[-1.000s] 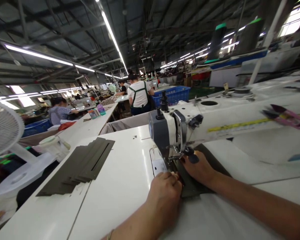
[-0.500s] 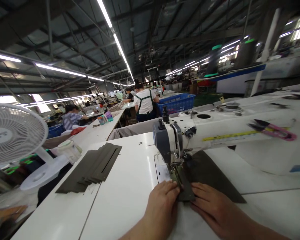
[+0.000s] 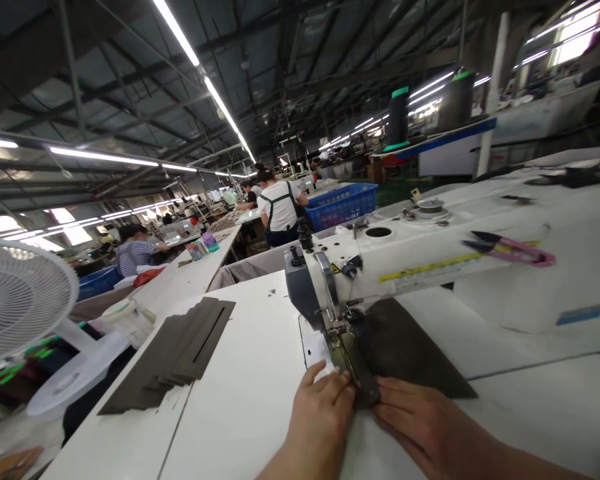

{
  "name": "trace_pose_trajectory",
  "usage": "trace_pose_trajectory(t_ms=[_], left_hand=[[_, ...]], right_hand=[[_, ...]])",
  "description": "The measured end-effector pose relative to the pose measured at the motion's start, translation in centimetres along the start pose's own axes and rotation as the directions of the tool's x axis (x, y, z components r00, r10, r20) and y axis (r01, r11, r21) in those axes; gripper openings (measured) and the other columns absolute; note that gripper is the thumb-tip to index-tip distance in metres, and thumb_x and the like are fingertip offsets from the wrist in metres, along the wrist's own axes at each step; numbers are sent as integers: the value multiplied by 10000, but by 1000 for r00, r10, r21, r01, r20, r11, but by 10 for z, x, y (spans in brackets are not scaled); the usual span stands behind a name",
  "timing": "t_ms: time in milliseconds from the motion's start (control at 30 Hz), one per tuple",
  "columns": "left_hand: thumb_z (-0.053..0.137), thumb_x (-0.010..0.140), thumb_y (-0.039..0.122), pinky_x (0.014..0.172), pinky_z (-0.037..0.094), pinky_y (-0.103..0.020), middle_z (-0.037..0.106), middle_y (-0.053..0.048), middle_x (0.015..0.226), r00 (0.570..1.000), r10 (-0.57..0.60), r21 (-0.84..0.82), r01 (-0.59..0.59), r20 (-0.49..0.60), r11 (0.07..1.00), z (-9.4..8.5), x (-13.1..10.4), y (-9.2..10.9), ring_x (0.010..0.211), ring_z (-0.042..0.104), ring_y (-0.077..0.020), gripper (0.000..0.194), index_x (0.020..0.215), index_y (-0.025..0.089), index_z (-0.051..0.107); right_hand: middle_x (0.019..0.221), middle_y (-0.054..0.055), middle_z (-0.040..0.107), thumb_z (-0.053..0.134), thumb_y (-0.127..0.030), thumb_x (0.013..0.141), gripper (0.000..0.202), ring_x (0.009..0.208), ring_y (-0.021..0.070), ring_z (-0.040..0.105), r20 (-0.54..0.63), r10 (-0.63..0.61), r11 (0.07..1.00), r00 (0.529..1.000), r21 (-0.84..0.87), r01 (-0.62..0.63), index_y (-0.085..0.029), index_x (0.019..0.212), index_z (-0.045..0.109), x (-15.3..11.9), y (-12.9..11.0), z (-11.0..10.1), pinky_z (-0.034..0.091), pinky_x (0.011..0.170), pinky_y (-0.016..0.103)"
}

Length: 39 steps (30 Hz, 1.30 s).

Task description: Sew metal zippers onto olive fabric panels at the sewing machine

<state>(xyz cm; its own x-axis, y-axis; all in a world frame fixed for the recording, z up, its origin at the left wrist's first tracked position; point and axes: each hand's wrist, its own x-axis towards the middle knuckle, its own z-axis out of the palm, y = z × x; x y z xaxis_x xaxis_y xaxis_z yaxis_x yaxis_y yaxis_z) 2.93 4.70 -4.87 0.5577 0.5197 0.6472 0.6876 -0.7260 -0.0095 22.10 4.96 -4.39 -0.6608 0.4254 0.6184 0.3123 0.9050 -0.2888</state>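
A dark grey-green fabric piece [image 3: 405,347] lies under the needle area of a white sewing machine [image 3: 325,273], with a narrow folded strip at its near left edge. My left hand [image 3: 323,413] presses the left side of that strip, fingers bent and the index finger slightly raised. From the right, my right hand [image 3: 420,417] grips the strip's near end, its fingers held together. Both thumbs are mostly hidden. To the left, a fanned stack of similar fabric pieces [image 3: 173,353] rests on the white table [image 3: 240,387].
Pink-handled thread snips [image 3: 523,252] lie on the machine arm beside a yellow measuring tape [image 3: 425,267]. A white fan [image 3: 25,300] stands at the left. Thread cones [image 3: 398,120] rise behind the machine. Farther back, a person in a white top [image 3: 281,208] sits near a blue crate [image 3: 343,205].
The camera view has turned slightly right, so the scene sits farther left. My left index finger has lifted somewhat. Both hands remain at the fabric's near edge.
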Motion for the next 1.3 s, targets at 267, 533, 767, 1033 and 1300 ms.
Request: trace_pose_trajectory(t_ms=[267, 533, 767, 1033, 1300], left_hand=[[290, 978, 187, 866, 506, -363, 710, -41, 933, 999, 33, 23, -33, 14, 999, -5, 11, -9, 860, 668, -149, 331, 935, 168, 617], [242, 990, 223, 700, 516, -333, 685, -52, 790, 982, 30, 38, -24, -186, 999, 27, 8, -29, 724, 656, -160, 390, 882, 168, 613], [263, 966, 259, 587, 526, -310, 608, -76, 750, 994, -69, 63, 75, -80, 995, 21, 13, -32, 694, 605, -200, 364, 853, 165, 596], [409, 881, 116, 832, 528, -342, 653, -24, 746, 999, 24, 151, -17, -42, 988, 13, 4, -32, 655, 652, -134, 182, 850, 178, 576], [383, 907, 108, 795, 532, -320, 635, -28, 736, 999, 38, 167, -36, -10, 985, 15, 6, -32, 635, 640, -131, 201, 842, 162, 565]], right_hand=[[893, 91, 661, 337, -70, 883, 304, 856, 163, 599, 7, 21, 999, 1000, 26, -21, -138, 848, 630, 8, 10, 3, 483, 866, 261], [875, 76, 663, 362, -53, 859, 291, 890, 172, 599, 36, 26, 998, 999, 51, -28, -149, 832, 635, 22, 27, 6, 485, 867, 277], [801, 68, 667, 337, -62, 873, 327, 823, 173, 624, -65, -45, 990, 997, -134, 36, -163, 803, 639, 25, 29, 6, 517, 806, 272], [994, 90, 693, 402, -112, 866, 304, 883, 185, 664, -135, -166, 887, 977, -454, 87, -133, 1055, 640, 15, 41, 7, 561, 753, 248], [1045, 101, 677, 369, -30, 823, 392, 927, 190, 653, -47, -74, 941, 996, -335, 55, -123, 1089, 641, 14, 56, 21, 536, 825, 286]])
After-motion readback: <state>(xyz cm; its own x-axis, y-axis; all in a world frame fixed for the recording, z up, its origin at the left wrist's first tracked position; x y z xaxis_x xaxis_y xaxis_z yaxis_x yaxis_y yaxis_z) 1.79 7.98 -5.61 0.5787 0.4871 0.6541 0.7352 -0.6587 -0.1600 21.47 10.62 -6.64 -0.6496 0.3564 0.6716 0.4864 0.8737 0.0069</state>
